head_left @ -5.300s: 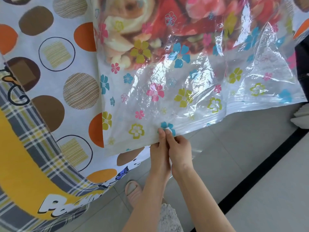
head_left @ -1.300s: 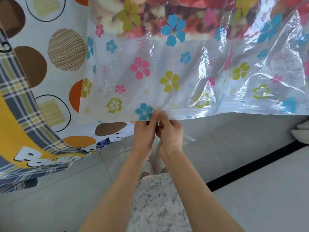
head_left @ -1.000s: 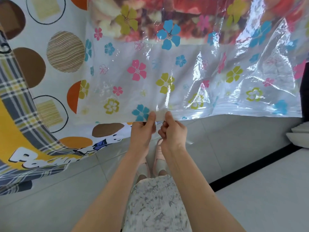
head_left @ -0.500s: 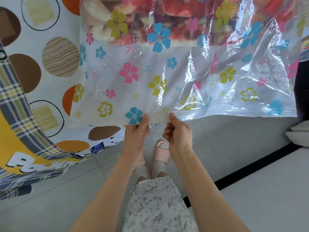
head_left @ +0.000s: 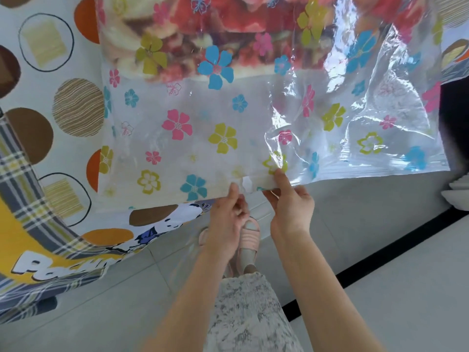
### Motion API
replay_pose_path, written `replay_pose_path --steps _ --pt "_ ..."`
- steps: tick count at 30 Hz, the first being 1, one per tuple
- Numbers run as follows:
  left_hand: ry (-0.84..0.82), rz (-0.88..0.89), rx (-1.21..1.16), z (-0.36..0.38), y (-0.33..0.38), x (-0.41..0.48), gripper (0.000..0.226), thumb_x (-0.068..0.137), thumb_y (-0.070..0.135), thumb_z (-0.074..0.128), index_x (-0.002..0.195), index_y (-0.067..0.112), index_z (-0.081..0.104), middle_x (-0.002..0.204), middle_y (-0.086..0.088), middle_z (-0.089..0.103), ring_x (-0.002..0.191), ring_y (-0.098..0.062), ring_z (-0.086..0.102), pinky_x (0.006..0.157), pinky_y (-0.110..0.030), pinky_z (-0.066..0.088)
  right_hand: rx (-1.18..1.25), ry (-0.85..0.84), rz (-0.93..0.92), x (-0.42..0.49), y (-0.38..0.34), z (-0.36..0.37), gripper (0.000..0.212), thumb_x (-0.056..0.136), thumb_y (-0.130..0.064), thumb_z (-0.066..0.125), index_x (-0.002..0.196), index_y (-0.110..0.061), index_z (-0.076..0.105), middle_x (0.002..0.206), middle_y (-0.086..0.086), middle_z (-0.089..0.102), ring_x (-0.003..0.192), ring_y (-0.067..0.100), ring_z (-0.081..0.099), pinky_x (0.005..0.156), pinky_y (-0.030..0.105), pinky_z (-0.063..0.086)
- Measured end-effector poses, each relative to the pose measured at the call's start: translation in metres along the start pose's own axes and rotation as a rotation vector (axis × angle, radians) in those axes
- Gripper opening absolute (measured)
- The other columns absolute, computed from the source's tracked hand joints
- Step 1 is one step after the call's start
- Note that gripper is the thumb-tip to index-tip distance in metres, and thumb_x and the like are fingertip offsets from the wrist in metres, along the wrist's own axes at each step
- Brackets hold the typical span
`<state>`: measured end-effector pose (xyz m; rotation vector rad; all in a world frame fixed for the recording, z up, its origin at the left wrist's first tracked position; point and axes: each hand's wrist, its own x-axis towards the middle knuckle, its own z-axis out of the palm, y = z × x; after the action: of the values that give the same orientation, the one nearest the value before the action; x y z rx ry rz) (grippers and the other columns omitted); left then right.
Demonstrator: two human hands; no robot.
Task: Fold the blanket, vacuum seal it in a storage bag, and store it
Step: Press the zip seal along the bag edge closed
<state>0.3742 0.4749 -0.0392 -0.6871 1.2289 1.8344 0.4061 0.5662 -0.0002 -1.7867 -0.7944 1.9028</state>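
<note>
- While it lies spread flat over the bed cover, the storage bag (head_left: 215,105) reaches with its near edge over the side of the bed, just above both hands. It is of clear, shiny, wrinkled plastic printed with pink, blue and yellow-green flowers, and a ribbed band runs along the near edge.
- The bed cover (head_left: 50,123) is smooth cloth with brown, orange and striped circles on a pale ground, and a plaid and yellow part hangs down at the left.
- The floor (head_left: 406,301) has grey, matte tiles, crossed by a black strip (head_left: 380,255).
- The blanket (head_left: 228,19) sits inside the bag at its far end, well apart from the hands. It looks soft and fluffy, in red, pink and cream.
- A mottled grey-white garment (head_left: 243,313) shows between the forearms.
- The right hand (head_left: 291,209) pinches the bag's near edge, with the forefinger straight on top of the plastic.
- The left hand (head_left: 228,219) is just beside it, the fingers curled, the thumb raised against the same edge, which it pinches.
- A pink sandal (head_left: 248,240) is below the hands.
- A small white patch (head_left: 247,184) sits on the edge between the two hands; what it is, I cannot tell.
</note>
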Motion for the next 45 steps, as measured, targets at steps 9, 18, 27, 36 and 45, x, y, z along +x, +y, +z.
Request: replay_pose_path --steps 9,18,27,36,45 --pt "0.013 0.051 -0.063 0.023 -0.005 0.015 0.003 0.089 0.021 0.056 0.09 0.019 0.057 0.058 0.008 0.048 0.042 -0.005 0.032 0.043 -0.016 0.027 0.221 -0.183 0.234 0.02 -0.014 -0.017 0.014 0.089 -0.019 0.062 0.097 -0.007 0.067 0.083 0.004 0.072 0.076 0.019 0.068 0.077 0.032 0.056" --pt "-0.062 0.084 0.018 0.016 0.003 0.016 0.008 0.081 0.025 0.059 0.083 0.019 0.054 0.063 0.003 0.041 0.047 -0.007 0.031 0.044 -0.015 0.032 0.149 0.03 -0.031 0.035 -0.061 -0.034 0.019 0.09 -0.005 0.061 0.071 -0.006 0.057 0.065 0.005 0.067 0.065 0.015 0.067 0.065 0.028 0.059" --pt "0.037 0.134 0.106 0.007 0.001 0.017 0.01 0.089 0.02 0.058 0.097 0.015 0.057 0.073 0.003 0.049 0.054 -0.008 0.036 0.051 -0.018 0.037 0.479 -0.004 0.302 0.074 -0.037 -0.069 0.027 0.1 -0.027 0.045 0.104 -0.004 0.059 0.095 0.01 0.07 0.094 0.025 0.065 0.081 0.038 0.055" --pt "0.071 0.067 0.062 0.01 0.005 0.016 0.006 0.09 0.016 0.056 0.087 0.018 0.06 0.073 0.005 0.055 0.057 -0.007 0.042 0.051 -0.014 0.043 0.213 0.174 0.328 0.111 -0.089 -0.066 0.052 0.07 -0.048 0.078 0.106 -0.013 0.064 0.089 0.001 0.07 0.075 0.018 0.069 0.062 0.031 0.058" --pt "0.1 0.043 0.047 0.009 0.004 0.019 0.005 0.09 0.016 0.056 0.087 0.015 0.06 0.08 0.001 0.059 0.06 -0.008 0.047 0.048 -0.014 0.044 0.243 0.109 0.045 0.099 -0.085 -0.083 0.005 0.088 -0.005 0.064 0.091 -0.006 0.061 0.082 0.007 0.067 0.075 0.019 0.067 0.068 0.034 0.058"
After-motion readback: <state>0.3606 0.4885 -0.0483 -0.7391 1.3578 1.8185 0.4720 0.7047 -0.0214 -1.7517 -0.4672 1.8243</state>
